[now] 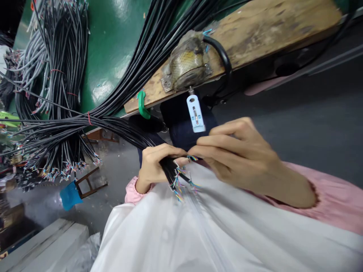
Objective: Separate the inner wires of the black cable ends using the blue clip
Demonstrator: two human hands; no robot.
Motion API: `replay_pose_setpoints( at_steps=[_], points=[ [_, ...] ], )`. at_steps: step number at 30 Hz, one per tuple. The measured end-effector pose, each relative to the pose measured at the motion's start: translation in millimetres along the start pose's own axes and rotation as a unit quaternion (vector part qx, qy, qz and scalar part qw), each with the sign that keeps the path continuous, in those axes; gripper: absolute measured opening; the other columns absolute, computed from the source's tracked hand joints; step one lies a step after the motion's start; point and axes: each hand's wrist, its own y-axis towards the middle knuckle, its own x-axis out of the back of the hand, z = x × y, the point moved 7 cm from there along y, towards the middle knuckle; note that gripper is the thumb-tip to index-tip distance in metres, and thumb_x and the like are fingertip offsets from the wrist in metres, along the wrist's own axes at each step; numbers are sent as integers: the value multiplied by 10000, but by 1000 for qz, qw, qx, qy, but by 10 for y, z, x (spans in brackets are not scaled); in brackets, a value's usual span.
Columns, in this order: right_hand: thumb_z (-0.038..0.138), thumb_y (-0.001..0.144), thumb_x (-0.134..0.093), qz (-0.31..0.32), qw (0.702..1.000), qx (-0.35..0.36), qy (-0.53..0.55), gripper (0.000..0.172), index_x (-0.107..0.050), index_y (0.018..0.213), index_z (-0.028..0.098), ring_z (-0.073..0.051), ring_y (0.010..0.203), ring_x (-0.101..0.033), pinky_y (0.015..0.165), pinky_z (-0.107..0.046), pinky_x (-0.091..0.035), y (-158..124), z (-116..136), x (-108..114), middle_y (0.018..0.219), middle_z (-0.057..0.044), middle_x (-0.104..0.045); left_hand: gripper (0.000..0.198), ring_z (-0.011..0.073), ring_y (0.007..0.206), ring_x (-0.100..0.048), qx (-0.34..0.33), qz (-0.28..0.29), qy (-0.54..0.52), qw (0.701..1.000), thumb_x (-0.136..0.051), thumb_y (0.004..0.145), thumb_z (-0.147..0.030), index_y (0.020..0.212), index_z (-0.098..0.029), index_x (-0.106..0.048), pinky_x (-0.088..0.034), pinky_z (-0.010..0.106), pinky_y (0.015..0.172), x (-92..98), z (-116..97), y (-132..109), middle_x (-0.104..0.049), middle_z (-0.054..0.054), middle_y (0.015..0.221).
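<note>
My left hand point(155, 162) is closed around a bundle of black cables point(136, 134), close to their stripped ends. Thin coloured wires point(178, 185) fan out below its fingers. Right beside it, my right hand point(241, 151) pinches at the coloured wires of one cable end, with thumb and forefinger pressed together. Just above the right fingers, a light-blue plastic clip-like piece point(196, 115) sits on a metal shaft. That shaft comes out of a rounded device wrapped in clear, yellowish covering point(187, 62), fixed to the wooden board.
A wooden board point(272, 30) lies along the edge of the green table point(107, 45). Thick bundles of black cables point(64, 56) and grey cables point(35, 71) cover the table's left side. A green hook-shaped piece point(143, 105) grips the board's edge. A stool point(89, 183) stands on the floor below.
</note>
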Motion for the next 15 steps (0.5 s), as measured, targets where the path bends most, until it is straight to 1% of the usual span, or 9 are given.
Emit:
replay_pose_setpoints(
  at_steps=[1,3,6,8,10,12,13,15],
  points=[
    [77,936,-535,8,1000,10,-10,172,-568,954,245,-212,790,-551,657,-402,-430,8,-5,12,803,-27,-706,265,80,559,-625,3,11,-1,1000,-717,853,-422,834,-159,-738,-485,189,548,-2,-21,20,-718,11,684],
    [103,955,-513,35,999,18,7,160,-562,959,256,-214,805,-555,656,-400,-433,29,-44,8,803,-21,-708,293,73,532,-596,18,18,-14,1000,-732,839,-422,730,-150,-728,-456,188,525,-1,-54,57,-695,10,637],
    [174,980,-503,65,993,10,98,116,-569,958,267,-199,799,-568,653,-374,-477,56,-139,-13,818,-28,-700,336,58,470,-518,39,-1,-49,998,-767,804,-426,636,-144,-696,-389,192,468,3,-79,95,-635,-10,556],
    [194,978,-509,53,986,-17,154,124,-589,922,269,-187,762,-580,633,-356,-482,64,-234,8,799,-38,-678,353,53,456,-492,36,-23,-69,997,-786,784,-424,599,-145,-675,-359,191,449,8,-85,108,-617,-17,533],
    [201,968,-525,23,979,-84,183,148,-615,875,273,-181,726,-599,609,-350,-466,62,-376,44,781,-48,-668,369,57,454,-495,33,-46,-81,995,-787,779,-440,582,-151,-669,-356,197,445,14,-69,115,-612,-16,524],
    [265,973,-534,-6,964,-177,197,172,-651,847,268,-177,701,-611,591,-345,-451,56,-529,61,786,-60,-679,395,63,446,-499,32,-65,-84,994,-782,773,-479,567,-160,-670,-360,211,440,17,-43,129,-613,-12,517],
    [338,978,-536,-12,953,-219,209,214,-670,832,259,-172,688,-610,585,-338,-446,62,-590,45,790,-67,-687,409,65,439,-496,30,-74,-83,993,-783,765,-497,558,-164,-668,-357,215,434,17,-34,140,-613,-11,513],
    [547,956,-522,-8,922,-294,250,409,-684,760,227,-156,647,-576,564,-318,-424,100,-681,-43,759,-69,-679,417,61,430,-488,23,-93,-80,992,-790,753,-509,550,-168,-662,-348,215,427,16,-30,174,-606,-17,503]
  ],
)
